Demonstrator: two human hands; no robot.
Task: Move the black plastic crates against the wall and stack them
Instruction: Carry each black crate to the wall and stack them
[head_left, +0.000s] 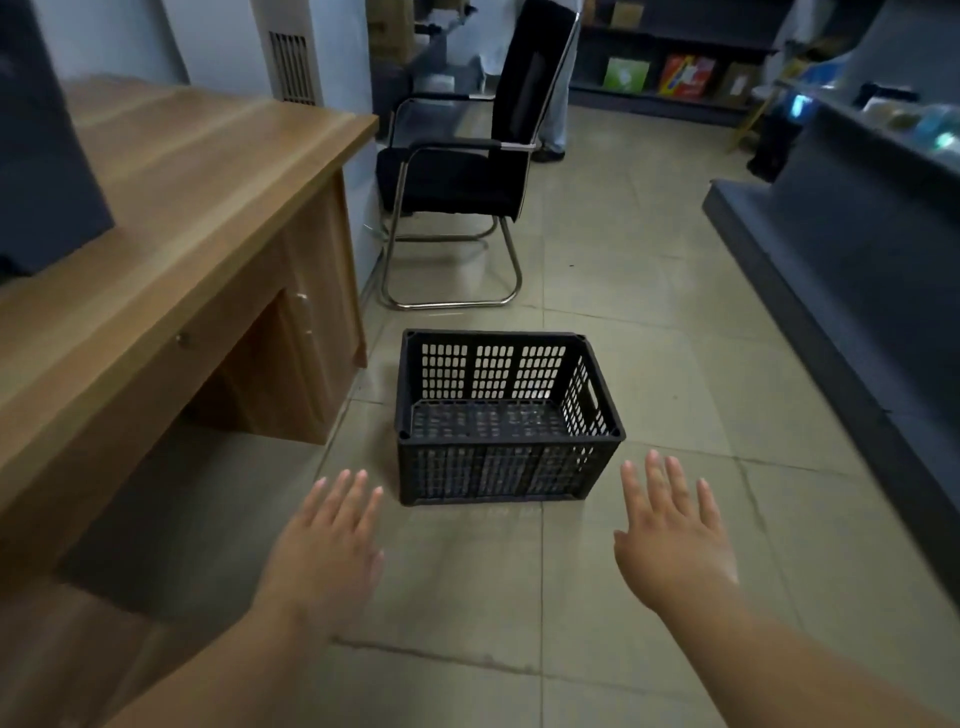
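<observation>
One black plastic crate (498, 467) with perforated walls stands upright and empty on the tiled floor, in the middle of the view. My left hand (327, 545) is stretched out flat, palm down, just short of the crate's near left corner. My right hand (670, 535) is held the same way off the crate's near right corner. Both hands have spread fingers, hold nothing and do not touch the crate. No other crate is in view.
A wooden desk (171, 208) fills the left side. A black chair (467, 171) on a chrome frame stands behind the crate by the white wall (228, 47). Dark shelving (852, 249) runs along the right. A person's legs (553, 114) show behind the chair.
</observation>
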